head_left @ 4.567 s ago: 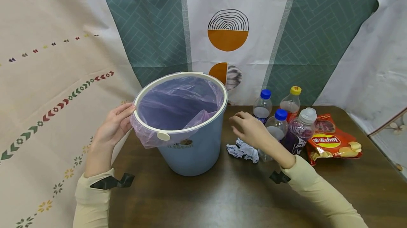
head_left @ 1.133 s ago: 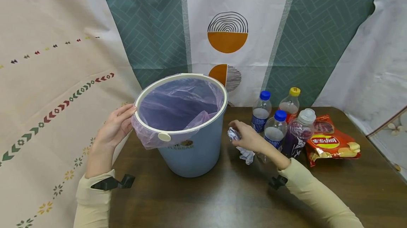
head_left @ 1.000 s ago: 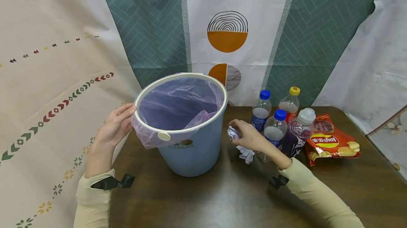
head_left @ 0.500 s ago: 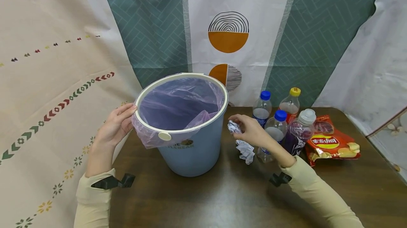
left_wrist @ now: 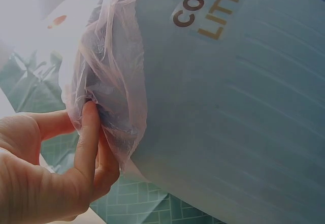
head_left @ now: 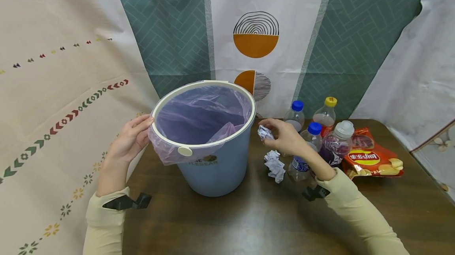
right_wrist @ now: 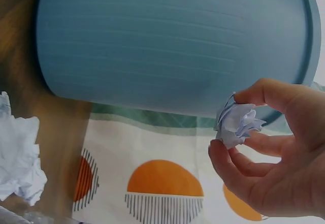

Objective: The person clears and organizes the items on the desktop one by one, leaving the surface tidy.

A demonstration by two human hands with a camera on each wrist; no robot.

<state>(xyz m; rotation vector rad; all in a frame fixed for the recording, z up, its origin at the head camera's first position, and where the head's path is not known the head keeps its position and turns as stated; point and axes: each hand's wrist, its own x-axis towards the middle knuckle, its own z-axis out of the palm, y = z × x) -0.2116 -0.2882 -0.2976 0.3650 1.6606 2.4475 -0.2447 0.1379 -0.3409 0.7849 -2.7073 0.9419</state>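
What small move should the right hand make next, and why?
Probably raise the right hand over the bin: it pinches a crumpled paper ball just outside, while the bin, lined with a pink bag, is open-topped, the left hand at its edge.

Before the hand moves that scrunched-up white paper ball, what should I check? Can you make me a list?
1. Bare right hand pinching the crumpled white paper ball: ok.
2. Bare left hand holding the edge of the round light-blue plastic bin: ok.
3. Bin's mouth open: ok.
4. Thin see-through pink plastic liner hanging outside all round: not ok, none shows on the outer right side.
5. Paper ball over the opening: not ok, it's beside the bin.
6. Bin's bottom clear: cannot tell, it's hidden.
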